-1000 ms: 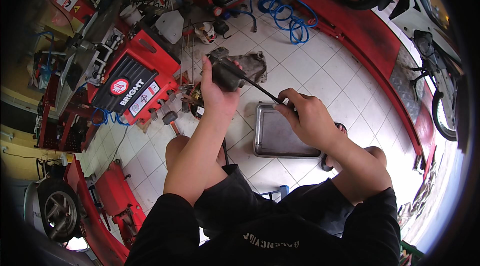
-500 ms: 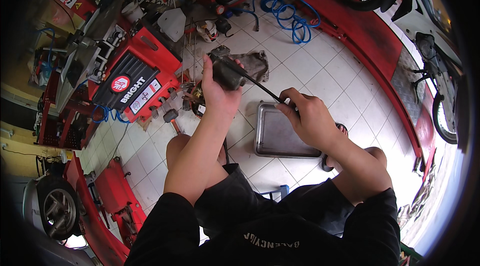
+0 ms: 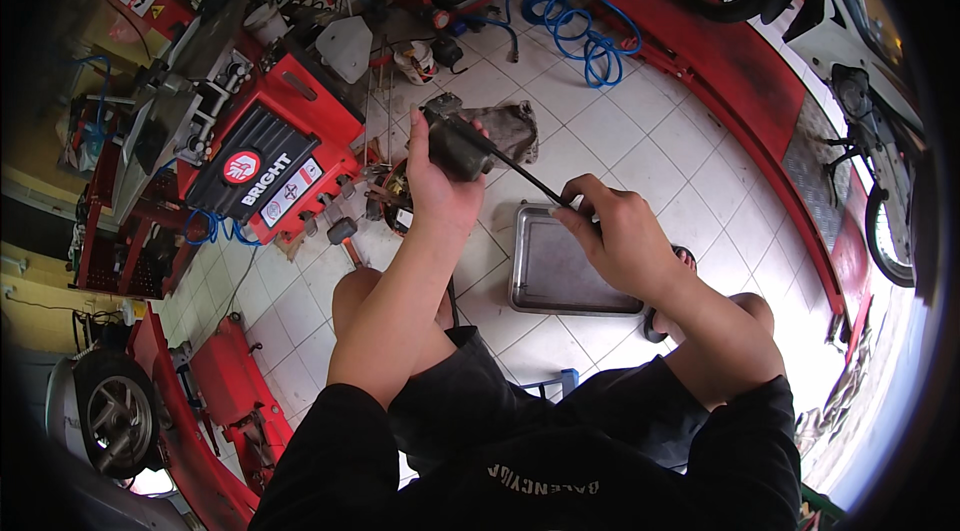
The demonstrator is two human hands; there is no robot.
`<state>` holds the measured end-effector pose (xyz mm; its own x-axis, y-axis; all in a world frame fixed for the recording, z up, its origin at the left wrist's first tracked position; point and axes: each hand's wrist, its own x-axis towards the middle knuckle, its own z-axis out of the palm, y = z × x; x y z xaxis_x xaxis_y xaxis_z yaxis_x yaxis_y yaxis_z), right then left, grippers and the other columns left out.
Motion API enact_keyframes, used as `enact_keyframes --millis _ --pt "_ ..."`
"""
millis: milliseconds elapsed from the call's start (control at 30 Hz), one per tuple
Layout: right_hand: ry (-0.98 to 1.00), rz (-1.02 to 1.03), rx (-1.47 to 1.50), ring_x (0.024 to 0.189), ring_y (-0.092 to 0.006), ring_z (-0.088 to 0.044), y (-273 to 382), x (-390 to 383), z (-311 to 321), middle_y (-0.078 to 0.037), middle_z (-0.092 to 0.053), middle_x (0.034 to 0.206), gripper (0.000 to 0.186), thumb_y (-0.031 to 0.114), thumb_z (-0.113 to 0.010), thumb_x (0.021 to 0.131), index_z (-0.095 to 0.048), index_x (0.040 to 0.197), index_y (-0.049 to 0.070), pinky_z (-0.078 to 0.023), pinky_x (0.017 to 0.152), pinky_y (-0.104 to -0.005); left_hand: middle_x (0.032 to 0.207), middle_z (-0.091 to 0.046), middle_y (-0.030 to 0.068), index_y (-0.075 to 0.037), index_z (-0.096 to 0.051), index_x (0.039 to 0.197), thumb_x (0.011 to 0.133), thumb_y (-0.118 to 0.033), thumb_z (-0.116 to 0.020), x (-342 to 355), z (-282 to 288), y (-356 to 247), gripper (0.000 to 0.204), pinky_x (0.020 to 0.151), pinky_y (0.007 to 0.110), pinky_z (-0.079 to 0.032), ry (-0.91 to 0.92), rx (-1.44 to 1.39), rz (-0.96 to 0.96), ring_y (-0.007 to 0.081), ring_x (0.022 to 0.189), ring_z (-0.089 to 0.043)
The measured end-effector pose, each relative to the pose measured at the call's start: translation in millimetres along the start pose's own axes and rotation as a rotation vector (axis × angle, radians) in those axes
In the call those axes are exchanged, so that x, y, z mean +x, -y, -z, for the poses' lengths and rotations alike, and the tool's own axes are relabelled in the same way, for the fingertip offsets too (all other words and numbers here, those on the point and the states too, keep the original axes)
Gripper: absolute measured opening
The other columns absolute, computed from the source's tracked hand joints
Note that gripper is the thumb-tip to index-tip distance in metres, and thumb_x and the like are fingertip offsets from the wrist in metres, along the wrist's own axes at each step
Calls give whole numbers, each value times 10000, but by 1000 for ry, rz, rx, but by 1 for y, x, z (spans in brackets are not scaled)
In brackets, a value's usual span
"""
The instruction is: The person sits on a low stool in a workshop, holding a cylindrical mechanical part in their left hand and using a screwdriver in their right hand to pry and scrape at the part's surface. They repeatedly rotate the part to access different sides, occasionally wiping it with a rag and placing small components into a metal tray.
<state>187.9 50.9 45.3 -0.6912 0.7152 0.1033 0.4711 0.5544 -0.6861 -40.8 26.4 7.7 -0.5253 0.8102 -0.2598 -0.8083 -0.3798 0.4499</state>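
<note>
White tiled floor (image 3: 640,146); metal tray (image 3: 570,266); blue coiled hose (image 3: 580,26); grey rag (image 3: 510,126).

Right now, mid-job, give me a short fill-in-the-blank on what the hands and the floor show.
1. The left hand grips a dark metal part held ____ the floor.
2. The right hand pinches a thin black ____ that runs into that part.
3. Under the right hand a ____ metal tray lies on the white tiles.

Missing words: above; rod; rectangular

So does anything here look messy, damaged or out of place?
Nothing looks spilled or broken. A crumpled grey rag lies on the tiled floor past the left hand, and a blue coiled hose sprawls loose further back.
</note>
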Motion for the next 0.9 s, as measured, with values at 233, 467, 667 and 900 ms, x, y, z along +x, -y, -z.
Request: enact_keyframes --millis 233,467,667,900 --pt "-23 -59 190 686 -343 -706 -8 3 -4 -198 -703 763 271 192 -767 870 -624 928 -31 -545 653 -401 1002 -642 103 -27 -599 1075 958 -485 -637 0 0 2 474 959 391 -501 13 55 -29 252 962 -619" --pt "24 -194 372 667 -226 -721 -7 1 -9 -162 -712 748 231 161 -732 911 -647 890 -53 -547 618 -341 1000 -650 99 -29 -614 1064 961 -479 -632 1 3 1 463 962 392 -502 77 47 -30 249 964 -625" --pt "115 -212 537 657 -154 -698 -1 2 -7 -114 -702 735 206 127 -676 957 -660 913 -74 -537 572 -300 1008 -653 110 -4 -617 1073 977 -478 -607 1 3 1 484 978 393 -489 102 64 -43 260 983 -616" --pt "189 -278 492 632 -138 -664 11 7 0 -101 -679 796 256 182 -655 988 -628 1013 -71 -519 508 -282 1007 -653 102 -7 -615 1083 975 -485 -608 -3 2 3 490 974 389 -488 100 114 4 255 978 -615"
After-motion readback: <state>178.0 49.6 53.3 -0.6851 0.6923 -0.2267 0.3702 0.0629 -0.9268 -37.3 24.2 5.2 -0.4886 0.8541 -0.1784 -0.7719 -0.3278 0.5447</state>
